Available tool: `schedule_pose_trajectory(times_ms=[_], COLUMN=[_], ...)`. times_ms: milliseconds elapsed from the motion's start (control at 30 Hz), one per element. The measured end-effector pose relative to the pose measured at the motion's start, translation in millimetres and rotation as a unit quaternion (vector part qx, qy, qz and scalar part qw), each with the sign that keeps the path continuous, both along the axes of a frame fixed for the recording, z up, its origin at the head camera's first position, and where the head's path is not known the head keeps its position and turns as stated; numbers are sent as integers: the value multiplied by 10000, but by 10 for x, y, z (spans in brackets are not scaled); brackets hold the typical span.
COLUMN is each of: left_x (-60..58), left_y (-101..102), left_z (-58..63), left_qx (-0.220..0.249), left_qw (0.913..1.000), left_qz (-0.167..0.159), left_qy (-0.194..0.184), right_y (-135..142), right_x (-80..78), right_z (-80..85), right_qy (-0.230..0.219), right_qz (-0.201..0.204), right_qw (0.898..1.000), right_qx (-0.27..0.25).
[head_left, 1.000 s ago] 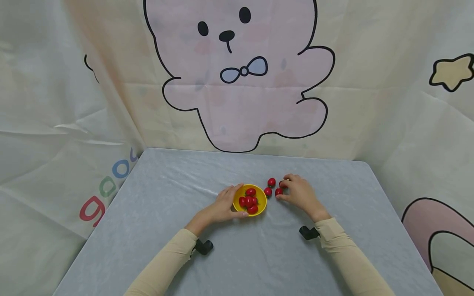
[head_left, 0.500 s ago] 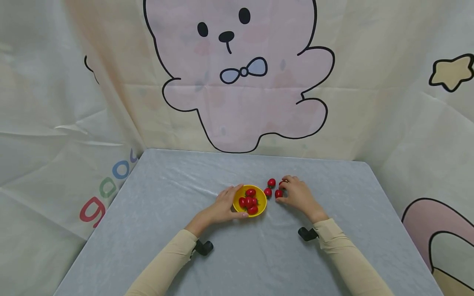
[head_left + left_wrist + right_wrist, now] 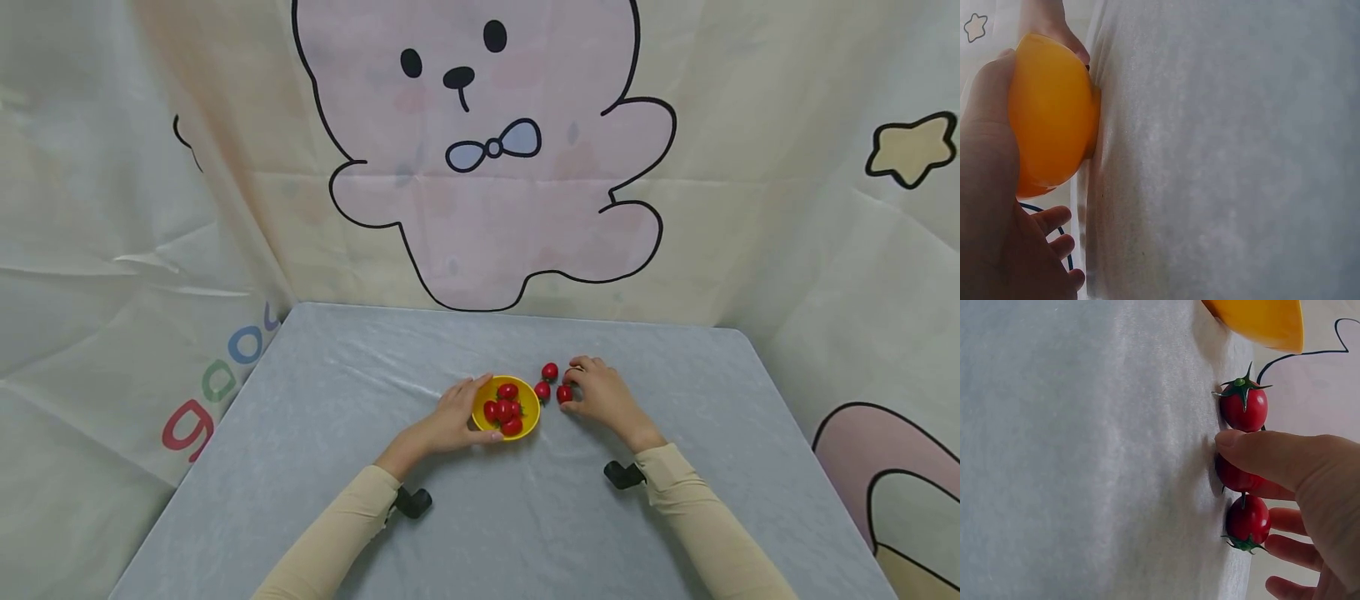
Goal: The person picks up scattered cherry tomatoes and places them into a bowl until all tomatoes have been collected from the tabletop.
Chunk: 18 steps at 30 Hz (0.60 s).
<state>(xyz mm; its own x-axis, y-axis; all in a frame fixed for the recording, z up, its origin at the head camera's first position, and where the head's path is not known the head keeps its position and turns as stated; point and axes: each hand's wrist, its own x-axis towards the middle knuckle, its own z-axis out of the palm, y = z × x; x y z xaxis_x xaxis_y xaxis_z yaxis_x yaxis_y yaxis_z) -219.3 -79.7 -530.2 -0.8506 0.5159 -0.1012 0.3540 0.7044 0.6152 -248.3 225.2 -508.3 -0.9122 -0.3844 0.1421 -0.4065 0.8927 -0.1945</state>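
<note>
Took the bowl (image 3: 1054, 115) as the clock's centre, with twelve o'clock on the far side. Found the left hand (image 3: 450, 418) at nine o'clock, grasping the yellow bowl, thumb along the rim near seven and fingers near eleven. Judged the bowl light, stiff and smooth, likely to skid on the tablecloth (image 3: 480, 525) if bumped; best steadied by the rim from two sides, as here. Noticed a cluster of red tomatoes (image 3: 504, 409) inside. Spotted at two o'clock a near tomato (image 3: 542, 390), just beside the bowl, and a far tomato (image 3: 550, 372) past it. Just short of three, saw a pinched tomato (image 3: 1235, 478) between thumb and forefinger of the right hand (image 3: 606, 398). Glimpsed a last tomato (image 3: 1248, 517) by the other fingers, mostly hidden from the head view. Judged all of them light, slick and quick to roll; could not tell whether real and easily bruised or firm plastic. Reckoned best a gentle pinch round the widest part, clear of the leafy top.
</note>
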Motion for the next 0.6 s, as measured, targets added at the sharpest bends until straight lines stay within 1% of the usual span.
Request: schedule_pose_trajectory(times_ms=[300,500,600], left_x=[8,10,6], left_y=[-3,-5,-5], left_z=[4,3,1], left_qx=[34,20,27], left_qw=[10000,10000,10000], left_qz=[-14,-23,-37], left_qy=[26,37,46], right_y=[-4,-9,-8], right_x=[23,15,8], right_z=[20,13,10], right_qy=[-74,-171,-136], right_qz=[71,106,132], right_qw=[9999,9998,9998], right_qx=[39,-50,-60])
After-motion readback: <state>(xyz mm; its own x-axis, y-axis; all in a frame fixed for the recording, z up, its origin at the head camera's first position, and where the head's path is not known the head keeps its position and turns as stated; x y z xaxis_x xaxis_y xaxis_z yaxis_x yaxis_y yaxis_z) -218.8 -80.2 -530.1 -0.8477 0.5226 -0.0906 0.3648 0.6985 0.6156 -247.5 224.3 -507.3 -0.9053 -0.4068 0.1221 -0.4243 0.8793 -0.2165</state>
